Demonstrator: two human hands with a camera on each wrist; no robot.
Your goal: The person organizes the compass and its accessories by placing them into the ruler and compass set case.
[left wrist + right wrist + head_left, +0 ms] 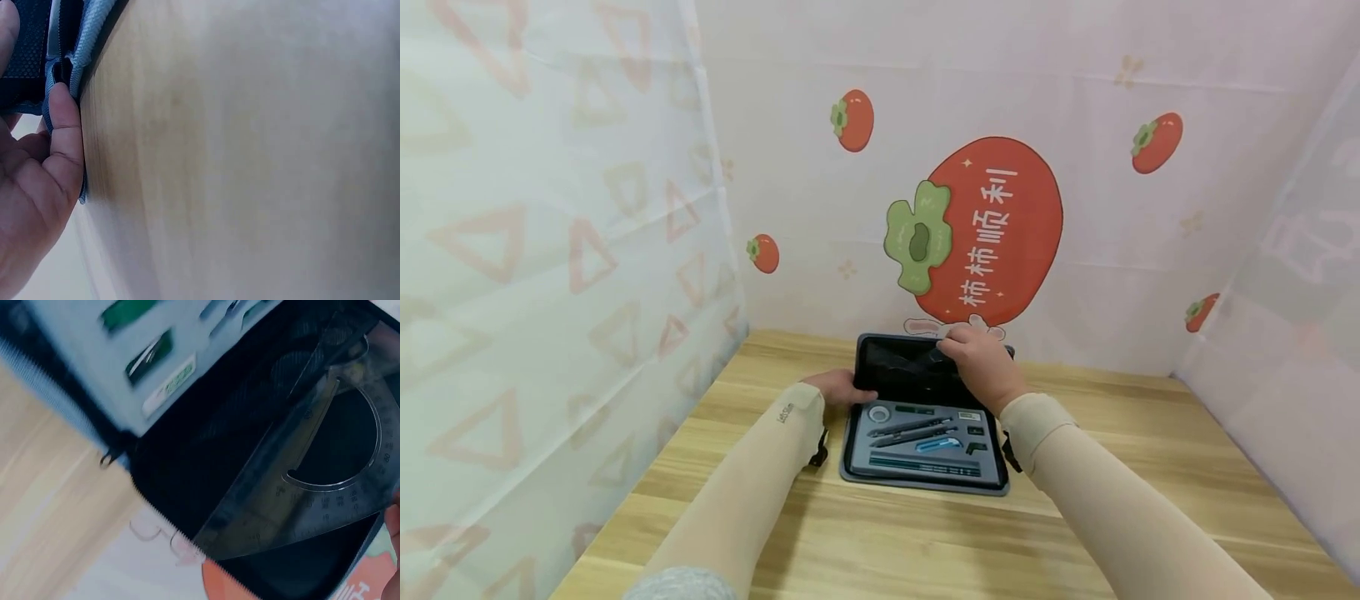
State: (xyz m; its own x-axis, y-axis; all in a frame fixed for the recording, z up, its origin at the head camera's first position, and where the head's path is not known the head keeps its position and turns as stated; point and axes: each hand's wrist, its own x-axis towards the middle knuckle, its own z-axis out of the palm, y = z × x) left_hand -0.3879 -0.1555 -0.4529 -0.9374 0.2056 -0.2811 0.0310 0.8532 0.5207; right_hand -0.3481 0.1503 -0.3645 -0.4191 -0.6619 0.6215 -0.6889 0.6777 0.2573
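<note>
An open grey zip case [925, 482] lies on the wooden table, its black lid [891, 367] standing up against the back wall. The grey foam tray [81, 344] holds a compass [910, 428], a blue tool [938, 445] and small parts. My left hand [838, 387] grips the case's left edge [87, 37], with the thumb [62, 125] pressed on the fabric beside the zip. My right hand [981, 362] is at the lid's upper right and holds a clear protractor [350, 494] that overlaps a clear set square [269, 506] against the lid's dark lining.
The wooden table [1150, 467] stretches out around the case. Printed fabric walls close it in at the back [985, 233], left [550, 250] and right [1300, 350]. A zip pull [107, 459] hangs at the case's hinge corner.
</note>
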